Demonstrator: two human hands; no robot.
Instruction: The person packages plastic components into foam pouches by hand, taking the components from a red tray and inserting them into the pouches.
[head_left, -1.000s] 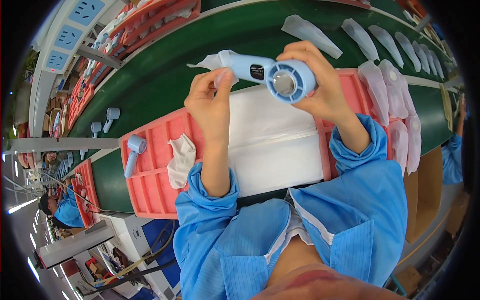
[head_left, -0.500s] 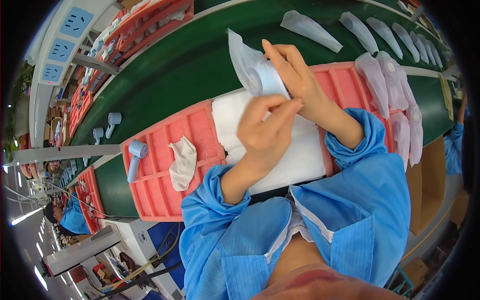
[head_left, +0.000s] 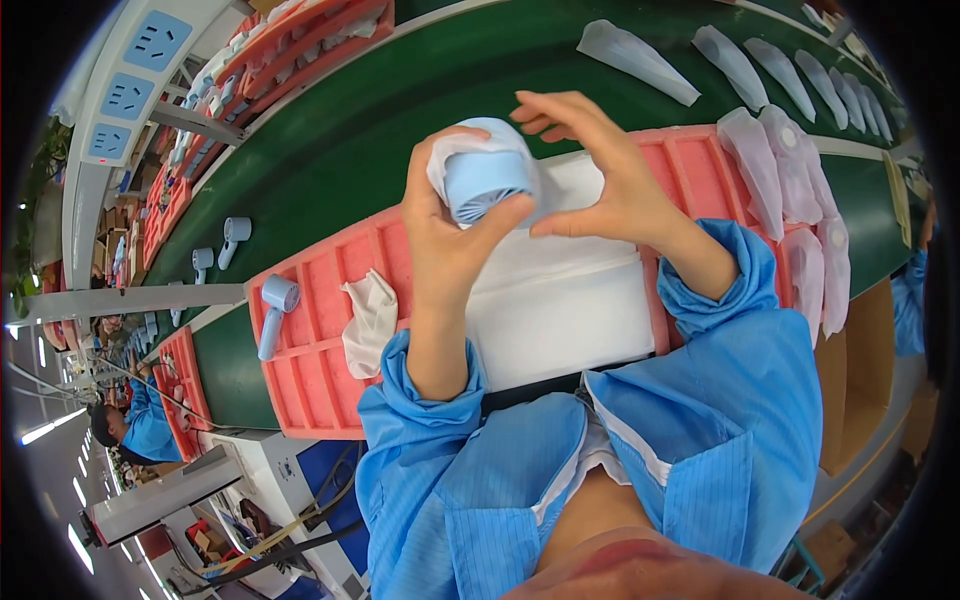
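Observation:
My left hand [head_left: 438, 225] grips a light blue handheld fan [head_left: 482, 178] by its round head, thumb on the near side. The fan's vaned face is turned toward me, and a thin translucent white bag [head_left: 492, 128] wraps its far side; the handle is hidden. To the right of the fan my right hand [head_left: 612, 185] is open, fingers and thumb spread apart, with nothing in it. Below both hands lies a stack of flat white bags [head_left: 560, 315] across the pink trays.
A pink compartment tray [head_left: 320, 345] at left carries another blue fan [head_left: 276, 308] and a crumpled white cloth [head_left: 370, 325]. Several bagged fans [head_left: 755, 165] rest on the right pink tray [head_left: 690, 170]. More bagged pieces [head_left: 640, 62] line the green conveyor belt [head_left: 330, 160].
My left hand has moved up and left and now grips the fan's head, its vaned face turned toward me. My right hand has let go and spread open.

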